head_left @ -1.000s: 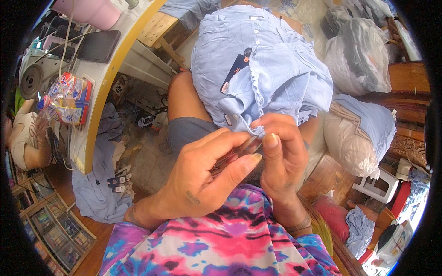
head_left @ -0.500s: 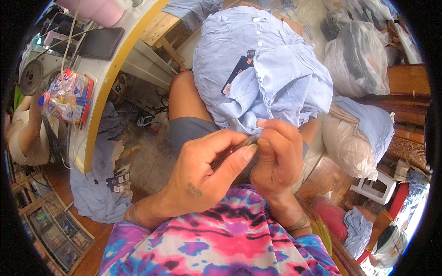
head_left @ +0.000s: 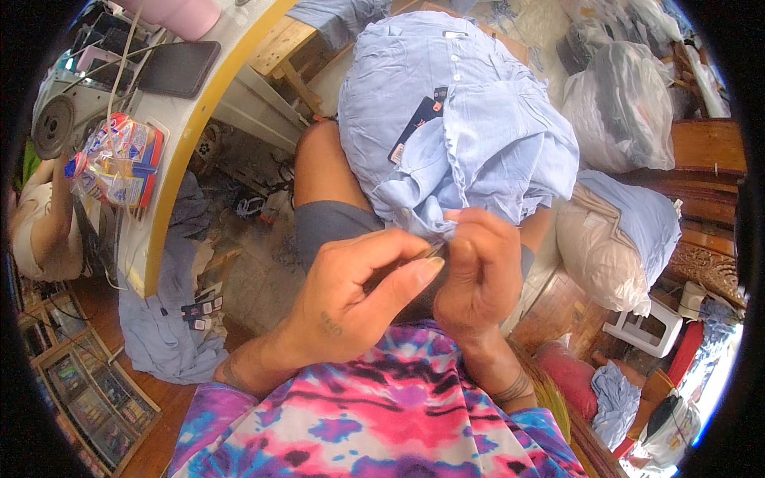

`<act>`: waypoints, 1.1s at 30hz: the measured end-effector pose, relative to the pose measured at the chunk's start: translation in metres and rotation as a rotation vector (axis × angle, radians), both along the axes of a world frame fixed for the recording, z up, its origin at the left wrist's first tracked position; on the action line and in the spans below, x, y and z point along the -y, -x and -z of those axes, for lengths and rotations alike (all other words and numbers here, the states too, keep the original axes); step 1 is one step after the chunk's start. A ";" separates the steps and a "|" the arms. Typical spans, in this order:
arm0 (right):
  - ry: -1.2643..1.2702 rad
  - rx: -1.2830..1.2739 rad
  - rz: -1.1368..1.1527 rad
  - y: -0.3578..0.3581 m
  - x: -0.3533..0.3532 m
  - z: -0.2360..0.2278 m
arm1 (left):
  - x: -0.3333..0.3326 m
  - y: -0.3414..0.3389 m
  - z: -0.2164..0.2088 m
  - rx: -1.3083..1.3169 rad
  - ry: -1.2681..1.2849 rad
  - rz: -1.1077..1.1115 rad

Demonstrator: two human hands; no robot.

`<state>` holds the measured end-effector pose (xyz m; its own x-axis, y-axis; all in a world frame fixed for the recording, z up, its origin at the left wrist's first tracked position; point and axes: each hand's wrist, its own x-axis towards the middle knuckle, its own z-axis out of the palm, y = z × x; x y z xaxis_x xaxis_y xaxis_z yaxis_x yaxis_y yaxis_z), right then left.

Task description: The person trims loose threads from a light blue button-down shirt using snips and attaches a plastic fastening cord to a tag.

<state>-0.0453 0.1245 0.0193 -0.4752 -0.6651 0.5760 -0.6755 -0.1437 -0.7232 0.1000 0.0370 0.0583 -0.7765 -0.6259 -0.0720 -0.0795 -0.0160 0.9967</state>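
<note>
A light blue buttoned garment (head_left: 398,80) lies gathered in a heap over my lap, with a dark hang tag (head_left: 416,127) on its front. My right hand (head_left: 480,267) is closed, pinching a bunched edge of the cloth at the near side of the heap. Right beside it, my left hand (head_left: 358,291) is closed around a thin metal tool (head_left: 433,250); only a sliver of it shows between thumb and forefinger, so its kind is hidden. The tool's tip is close to the pinched cloth; whether they touch, I cannot tell.
At left, a white table with a yellow edge (head_left: 185,127) carries a black phone (head_left: 179,68), a pink tumbler (head_left: 187,14) and a plastic-wrapped packet (head_left: 119,163). Another person's arm (head_left: 54,227) is beyond it. Stuffed bags (head_left: 617,103) and a white stool (head_left: 649,325) stand at right.
Both hands stay close together at the cloth's edge, with only a slight shift of the left thumb and fingers. The whole view has shifted slightly.
</note>
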 end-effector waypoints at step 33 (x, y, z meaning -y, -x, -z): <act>-0.031 0.705 -0.257 0.016 0.000 -0.013 | -0.002 0.005 -0.016 0.037 -0.161 0.086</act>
<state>-0.0612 0.1250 0.0321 -0.5525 -0.8157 0.1715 0.0018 -0.2070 -0.9783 0.0947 0.0388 0.0744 -0.8219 -0.5352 -0.1951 -0.1239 -0.1663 0.9783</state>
